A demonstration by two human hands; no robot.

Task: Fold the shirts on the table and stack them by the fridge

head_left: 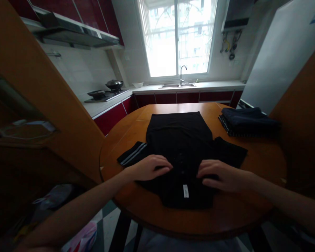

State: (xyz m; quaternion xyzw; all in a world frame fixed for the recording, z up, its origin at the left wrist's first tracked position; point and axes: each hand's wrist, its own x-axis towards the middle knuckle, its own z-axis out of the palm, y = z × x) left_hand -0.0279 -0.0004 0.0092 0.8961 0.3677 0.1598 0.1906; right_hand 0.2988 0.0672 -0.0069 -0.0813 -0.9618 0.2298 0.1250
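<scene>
A black short-sleeved shirt (180, 134) lies spread on the round wooden table (128, 126), its collar end towards me and its hem at the far side. Two pale stripes cross the left sleeve, and a white label (186, 191) shows inside the neck. Over the left part of the shirt's upper front is my left hand (153, 167), fingers stretched and slightly bent, thumb apart. My right hand (219, 174) is opposite it, on the right, with loosely bent fingers and the thumb apart. Both are at the cloth; I cannot tell how firmly they touch. Small dark buttons run between them.
Folded dark clothes (248, 120) are stacked at the table's right. Behind stand a counter with a sink (170, 85) and a stove with pans (114, 84). A wooden frame (76, 122) rises on the left; a pale fridge (278, 56) stands right.
</scene>
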